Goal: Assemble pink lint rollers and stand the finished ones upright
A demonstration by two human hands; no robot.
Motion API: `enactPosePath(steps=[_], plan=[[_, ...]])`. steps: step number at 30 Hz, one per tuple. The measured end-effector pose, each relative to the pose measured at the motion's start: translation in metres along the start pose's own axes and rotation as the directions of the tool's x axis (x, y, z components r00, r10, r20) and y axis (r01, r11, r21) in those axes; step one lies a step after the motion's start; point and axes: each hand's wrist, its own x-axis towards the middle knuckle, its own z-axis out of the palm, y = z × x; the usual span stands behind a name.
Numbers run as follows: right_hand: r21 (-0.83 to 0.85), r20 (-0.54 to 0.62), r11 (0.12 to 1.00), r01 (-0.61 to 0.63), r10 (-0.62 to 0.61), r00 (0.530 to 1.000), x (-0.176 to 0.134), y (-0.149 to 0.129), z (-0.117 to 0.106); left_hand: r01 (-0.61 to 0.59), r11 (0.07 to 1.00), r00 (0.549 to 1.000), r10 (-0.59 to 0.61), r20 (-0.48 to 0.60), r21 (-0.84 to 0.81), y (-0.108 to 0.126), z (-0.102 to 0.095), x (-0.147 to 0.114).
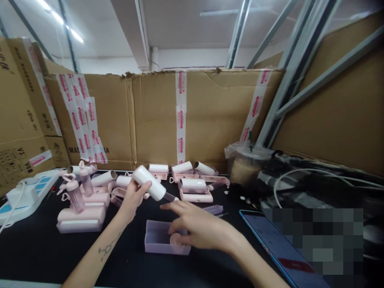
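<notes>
My left hand (136, 196) is closed around the white roll of a lint roller (149, 183), held tilted above the black table. A short translucent purple piece (170, 197) sticks out of the roll's lower right end, towards my right index finger. My right hand (201, 224) is over a translucent purple, open-topped tray (166, 249). Its index finger stretches out, while the thumb and another finger pinch a small round pale pink cap (175, 239) at the tray's right end. The fingers are slightly blurred and partly hide the tray.
Finished-looking pink rollers with handles (81, 214) stand at left. Several white rolls and pink cases (196, 196) lie along the cardboard wall (156, 120). A phone (282, 248) lies at right, near a drink cup (246, 166) and cables. A power strip (27, 200) sits far left.
</notes>
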Motion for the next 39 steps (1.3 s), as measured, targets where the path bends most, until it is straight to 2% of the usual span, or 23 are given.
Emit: enactPosePath(steps=[3,6,9,11,14,15,16,17,19,20,21,24,26,31,35,37,39], plan=[[-0.016,0.114,0.998,-0.053,0.054,0.992,0.01,0.003,0.017,-0.026,0.992,0.996,0.016,-0.084,-0.127,-0.001,0.002,0.0],[0.006,0.104,0.999,-0.035,0.034,0.994,0.017,0.007,0.02,-0.033,0.986,0.994,0.016,-0.105,-0.166,-0.003,0.001,0.001],[0.104,-0.007,0.994,0.032,-0.031,0.999,0.016,0.008,0.012,0.025,0.985,0.99,-0.048,-0.129,-0.173,-0.005,-0.002,0.004],[0.215,-0.115,0.975,0.058,-0.034,0.993,0.014,0.012,0.006,0.059,0.98,0.985,-0.089,-0.151,-0.188,-0.006,-0.003,0.005],[0.508,-0.271,0.861,0.022,0.136,0.953,0.014,0.023,0.001,0.072,0.977,0.984,-0.102,-0.148,-0.199,-0.007,-0.003,0.005],[0.598,-0.324,0.801,0.008,0.233,0.917,0.015,0.027,0.002,0.078,0.976,0.986,-0.105,-0.126,-0.203,-0.008,-0.002,0.004],[0.66,-0.392,0.752,0.006,0.336,0.856,0.018,0.031,0.003,0.087,0.973,0.989,-0.109,-0.095,-0.212,-0.009,0.0,0.003],[0.685,-0.472,0.728,0.015,0.429,0.77,0.02,0.034,0.005,0.097,0.97,0.992,-0.114,-0.061,-0.225,-0.01,0.001,0.002],[0.645,-0.636,0.764,0.028,0.515,0.574,0.027,0.035,0.013,0.116,0.959,0.993,-0.122,-0.005,-0.259,-0.013,0.005,-0.001],[0.602,-0.69,0.798,0.027,0.504,0.52,0.03,0.033,0.018,0.117,0.953,0.993,-0.121,0.002,-0.278,-0.014,0.006,-0.003],[0.561,-0.718,0.828,0.027,0.47,0.514,0.033,0.03,0.024,0.113,0.948,0.993,-0.118,-0.002,-0.296,-0.016,0.007,-0.004],[0.478,-0.702,0.876,0.059,0.34,0.626,0.038,0.018,0.041,0.089,0.942,0.993,-0.109,-0.044,-0.325,-0.019,0.008,-0.005],[0.453,-0.691,0.889,0.073,0.298,0.659,0.039,0.015,0.048,0.087,0.937,0.993,-0.109,-0.044,-0.338,-0.019,0.008,-0.005],[0.329,-0.694,0.944,-0.003,0.243,0.678,0.037,0.018,0.049,0.116,0.916,0.992,-0.127,-0.004,-0.383,-0.019,0.008,-0.004],[0.194,-0.689,0.98,-0.033,0.161,0.706,0.034,0.015,0.044,0.084,0.922,0.995,-0.095,-0.011,-0.378,-0.018,0.011,-0.009],[0.18,-0.696,0.983,-0.024,0.145,0.703,0.033,0.009,0.042,0.088,0.913,0.996,-0.093,0.007,-0.398,-0.018,0.014,-0.013],[0.163,-0.72,0.986,-0.013,0.128,0.682,0.031,0.004,0.038,0.14,0.903,0.99,-0.128,0.058,-0.407,-0.018,0.017,-0.016]])
